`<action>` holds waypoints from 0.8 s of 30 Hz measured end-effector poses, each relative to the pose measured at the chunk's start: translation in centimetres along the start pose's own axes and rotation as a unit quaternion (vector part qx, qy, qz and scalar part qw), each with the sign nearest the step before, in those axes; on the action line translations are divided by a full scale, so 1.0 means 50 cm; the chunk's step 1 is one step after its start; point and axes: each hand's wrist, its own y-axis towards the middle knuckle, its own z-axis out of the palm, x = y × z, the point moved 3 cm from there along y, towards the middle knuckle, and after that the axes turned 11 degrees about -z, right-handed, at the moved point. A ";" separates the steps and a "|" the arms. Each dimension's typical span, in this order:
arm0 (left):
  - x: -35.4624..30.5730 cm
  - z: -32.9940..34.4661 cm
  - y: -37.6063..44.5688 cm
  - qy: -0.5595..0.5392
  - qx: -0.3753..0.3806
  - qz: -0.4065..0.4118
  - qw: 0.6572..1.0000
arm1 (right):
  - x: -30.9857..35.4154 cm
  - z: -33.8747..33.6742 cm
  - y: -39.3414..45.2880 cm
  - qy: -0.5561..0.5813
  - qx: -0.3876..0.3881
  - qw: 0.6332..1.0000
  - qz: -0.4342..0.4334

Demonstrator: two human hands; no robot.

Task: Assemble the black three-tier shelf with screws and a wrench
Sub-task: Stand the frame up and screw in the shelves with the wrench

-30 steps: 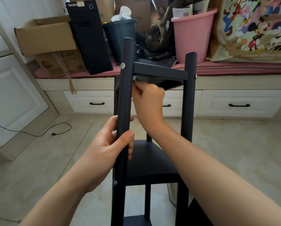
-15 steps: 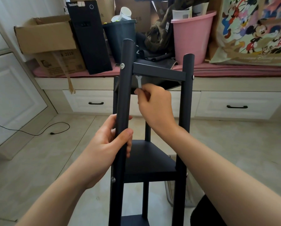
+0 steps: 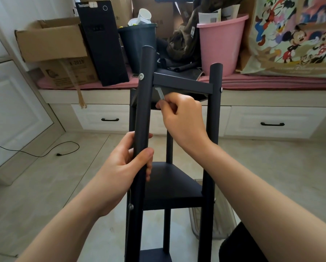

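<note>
The black three-tier shelf stands upright in front of me on the tiled floor, its round legs rising to the top tier. My left hand is wrapped around the front left leg at mid height. My right hand holds a small silver wrench whose head reaches up under the top tier's left corner, beside that leg. A silver screw head shows on the left leg at the top tier, another on the right leg and one lower down.
Behind the shelf runs a low bench with white drawers, loaded with cardboard boxes, a black case, a dark bin, a pink bucket and a cartoon-print bag. A black cable lies on the floor at left.
My right hand has drawn down and right from the top tier's corner, so the wrench shaft now shows above my fingers. My left hand keeps its grip on the leg.
</note>
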 end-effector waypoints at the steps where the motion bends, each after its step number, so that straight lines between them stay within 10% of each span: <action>1: 0.000 0.000 0.000 0.000 0.001 0.000 1.000 | 0.002 0.001 0.000 0.001 0.001 1.000 -0.002; 24: -0.004 0.010 -0.007 -0.014 0.024 0.001 1.000 | -0.014 0.043 0.011 0.015 -0.059 0.998 0.009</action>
